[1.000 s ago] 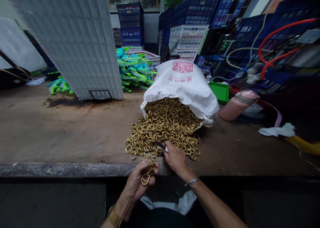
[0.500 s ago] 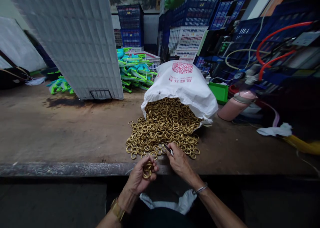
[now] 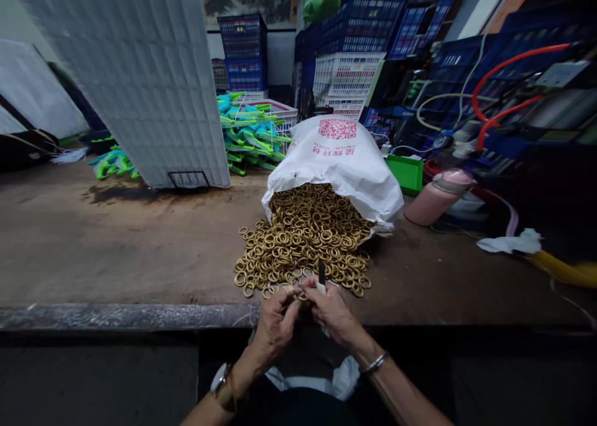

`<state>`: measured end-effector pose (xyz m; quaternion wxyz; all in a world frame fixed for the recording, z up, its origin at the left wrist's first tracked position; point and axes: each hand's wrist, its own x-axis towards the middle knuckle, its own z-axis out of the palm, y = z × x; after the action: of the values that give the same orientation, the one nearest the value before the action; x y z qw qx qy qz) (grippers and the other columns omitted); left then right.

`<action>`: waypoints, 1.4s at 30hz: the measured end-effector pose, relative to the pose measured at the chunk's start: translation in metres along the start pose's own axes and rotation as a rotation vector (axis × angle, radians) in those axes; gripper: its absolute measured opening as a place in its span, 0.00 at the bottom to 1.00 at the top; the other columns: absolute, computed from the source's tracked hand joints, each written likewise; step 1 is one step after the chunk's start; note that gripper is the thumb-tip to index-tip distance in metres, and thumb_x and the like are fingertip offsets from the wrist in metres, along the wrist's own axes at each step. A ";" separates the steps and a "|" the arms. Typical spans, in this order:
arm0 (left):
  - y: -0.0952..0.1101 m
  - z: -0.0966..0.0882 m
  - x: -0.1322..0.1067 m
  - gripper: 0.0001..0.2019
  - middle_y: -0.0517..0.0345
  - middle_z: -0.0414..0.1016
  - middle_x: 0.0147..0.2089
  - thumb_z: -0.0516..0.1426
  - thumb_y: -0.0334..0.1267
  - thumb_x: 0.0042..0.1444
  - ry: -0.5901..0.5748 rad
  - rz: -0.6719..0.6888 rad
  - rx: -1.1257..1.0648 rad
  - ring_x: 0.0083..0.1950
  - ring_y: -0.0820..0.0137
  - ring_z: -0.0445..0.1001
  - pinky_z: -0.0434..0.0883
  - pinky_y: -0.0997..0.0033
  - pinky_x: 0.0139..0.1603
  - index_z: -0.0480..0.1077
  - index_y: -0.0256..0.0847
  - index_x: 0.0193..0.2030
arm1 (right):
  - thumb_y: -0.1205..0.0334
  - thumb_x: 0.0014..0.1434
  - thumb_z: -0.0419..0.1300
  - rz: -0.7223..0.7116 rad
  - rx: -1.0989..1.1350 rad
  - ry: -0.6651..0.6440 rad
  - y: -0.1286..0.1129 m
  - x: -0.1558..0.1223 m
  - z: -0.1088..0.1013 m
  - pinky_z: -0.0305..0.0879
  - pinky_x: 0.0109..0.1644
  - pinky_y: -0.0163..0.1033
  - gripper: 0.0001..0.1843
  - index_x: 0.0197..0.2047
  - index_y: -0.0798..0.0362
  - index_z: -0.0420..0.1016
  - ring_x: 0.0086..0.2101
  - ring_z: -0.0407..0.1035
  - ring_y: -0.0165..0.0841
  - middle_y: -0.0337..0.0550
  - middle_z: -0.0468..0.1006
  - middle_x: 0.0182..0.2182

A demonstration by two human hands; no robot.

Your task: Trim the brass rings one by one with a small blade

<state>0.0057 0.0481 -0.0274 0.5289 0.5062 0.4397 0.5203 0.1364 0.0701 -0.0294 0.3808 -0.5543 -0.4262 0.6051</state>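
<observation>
At the near edge of the workbench [image 3: 116,252], both hands are brought together just in front of a pile of brass rings [image 3: 298,239]. The left hand [image 3: 275,321] is seen from the back, its fingers curled shut and its fingertips set against those of the right hand [image 3: 334,311]. What is pinched inside cannot be made out. The right hand is clamped on a slim dark tool [image 3: 321,272], which is held upright so that its tip stands above the knuckles and over the nearest rings. A watch [image 3: 220,379] is worn on the left wrist and a metal bangle [image 3: 374,362] on the right.

The pile is spread on the bench from the open mouth of a white sack [image 3: 340,158], which is laid on its side and printed with red marks. More rings are packed inside the mouth, and a few loose ones are scattered at the left rim of the pile. Just right of the sack a green box [image 3: 409,172] and a tilted pink bottle [image 3: 436,197] are found, and a crumpled white cloth [image 3: 510,244] is seen farther right. Behind and to the left a white grid panel [image 3: 140,84] is stood on the bench, with green and blue plastic pieces [image 3: 249,134] heaped beside it. Blue crates [image 3: 245,46] and white crates [image 3: 347,78] are stacked at the back, and red hoses [image 3: 513,59] are looped over the clutter at right.
</observation>
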 end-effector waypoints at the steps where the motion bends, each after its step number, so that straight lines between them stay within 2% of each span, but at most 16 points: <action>1: 0.000 0.000 0.000 0.08 0.53 0.75 0.36 0.58 0.33 0.48 -0.014 -0.012 -0.009 0.38 0.66 0.70 0.65 0.72 0.42 0.75 0.39 0.36 | 0.53 0.49 0.53 0.026 0.033 -0.025 0.000 -0.001 0.001 0.39 0.14 0.28 0.11 0.33 0.51 0.62 0.12 0.41 0.20 0.25 0.54 0.15; 3: 0.002 0.002 0.001 0.06 0.54 0.74 0.32 0.57 0.34 0.49 -0.024 -0.044 -0.021 0.35 0.68 0.70 0.65 0.73 0.39 0.74 0.38 0.33 | 0.52 0.50 0.53 0.014 0.023 -0.017 0.000 -0.002 0.002 0.40 0.14 0.28 0.12 0.31 0.52 0.63 0.12 0.42 0.20 0.26 0.56 0.15; 6: 0.006 0.004 0.002 0.06 0.58 0.70 0.27 0.57 0.36 0.50 -0.011 -0.069 -0.031 0.31 0.72 0.66 0.64 0.76 0.35 0.72 0.37 0.27 | 0.51 0.50 0.53 -0.127 -0.128 0.052 0.000 -0.001 0.002 0.50 0.19 0.29 0.13 0.26 0.54 0.65 0.16 0.51 0.22 0.31 0.61 0.17; 9: 0.010 0.006 0.001 0.09 0.64 0.64 0.21 0.58 0.41 0.49 -0.028 -0.201 -0.113 0.22 0.78 0.60 0.60 0.79 0.24 0.67 0.37 0.26 | 0.53 0.50 0.55 -0.220 -0.256 0.071 0.000 0.000 0.001 0.56 0.27 0.30 0.12 0.24 0.54 0.67 0.22 0.57 0.25 0.35 0.65 0.20; 12: 0.011 0.006 0.000 0.13 0.68 0.59 0.17 0.56 0.47 0.50 -0.088 -0.331 -0.179 0.15 0.81 0.54 0.54 0.81 0.17 0.63 0.38 0.26 | 0.55 0.49 0.55 -0.217 -0.299 0.060 -0.002 0.000 -0.001 0.56 0.28 0.31 0.11 0.24 0.54 0.66 0.23 0.57 0.26 0.34 0.64 0.19; 16: 0.010 0.005 -0.001 0.15 0.69 0.57 0.15 0.56 0.50 0.50 -0.117 -0.361 -0.206 0.13 0.82 0.53 0.53 0.82 0.14 0.61 0.39 0.25 | 0.54 0.51 0.54 -0.181 -0.232 0.026 -0.001 -0.001 -0.002 0.52 0.25 0.30 0.12 0.23 0.54 0.65 0.20 0.54 0.25 0.32 0.61 0.17; 19: 0.006 0.005 -0.003 0.15 0.70 0.56 0.15 0.56 0.50 0.50 -0.135 -0.380 -0.260 0.12 0.82 0.52 0.53 0.82 0.13 0.60 0.39 0.26 | 0.54 0.52 0.52 -0.156 -0.165 -0.006 0.000 -0.001 -0.002 0.51 0.23 0.30 0.13 0.23 0.53 0.64 0.19 0.52 0.24 0.31 0.60 0.16; 22: 0.002 0.005 -0.003 0.15 0.70 0.58 0.17 0.57 0.50 0.48 -0.125 -0.406 -0.325 0.13 0.84 0.52 0.52 0.83 0.12 0.60 0.40 0.29 | 0.54 0.53 0.51 -0.171 -0.204 -0.020 -0.002 0.000 -0.004 0.51 0.24 0.30 0.13 0.23 0.53 0.64 0.18 0.52 0.24 0.31 0.60 0.16; 27: -0.002 0.006 -0.003 0.16 0.70 0.60 0.19 0.57 0.50 0.48 -0.122 -0.389 -0.390 0.12 0.84 0.51 0.53 0.84 0.11 0.59 0.40 0.30 | 0.60 0.55 0.46 -0.358 -0.602 0.089 0.001 -0.003 -0.011 0.53 0.27 0.32 0.11 0.25 0.52 0.65 0.22 0.59 0.28 0.35 0.65 0.19; 29: -0.002 0.006 -0.003 0.15 0.70 0.59 0.18 0.56 0.50 0.49 -0.114 -0.384 -0.388 0.12 0.84 0.51 0.52 0.84 0.12 0.58 0.40 0.30 | 0.67 0.53 0.46 -0.407 -0.782 0.062 0.004 -0.006 -0.013 0.53 0.29 0.32 0.09 0.28 0.51 0.66 0.24 0.61 0.29 0.36 0.67 0.21; 32: -0.001 0.006 -0.002 0.15 0.71 0.58 0.18 0.56 0.50 0.50 -0.110 -0.381 -0.369 0.13 0.84 0.52 0.53 0.84 0.13 0.57 0.41 0.28 | 0.74 0.47 0.47 -0.416 -0.964 0.008 0.007 -0.010 -0.014 0.51 0.29 0.32 0.14 0.34 0.51 0.67 0.25 0.63 0.29 0.37 0.69 0.23; 42: -0.007 0.003 -0.002 0.15 0.69 0.60 0.20 0.56 0.48 0.50 -0.096 -0.338 -0.335 0.15 0.84 0.54 0.54 0.84 0.15 0.56 0.41 0.27 | 0.75 0.43 0.46 -0.387 -1.099 -0.083 0.003 -0.012 -0.011 0.50 0.30 0.33 0.18 0.38 0.52 0.66 0.27 0.64 0.30 0.39 0.72 0.25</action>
<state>0.0095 0.0467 -0.0341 0.7053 0.3548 0.3999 0.4656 0.1482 0.0584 -0.0282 0.1238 -0.5583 -0.7857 0.2359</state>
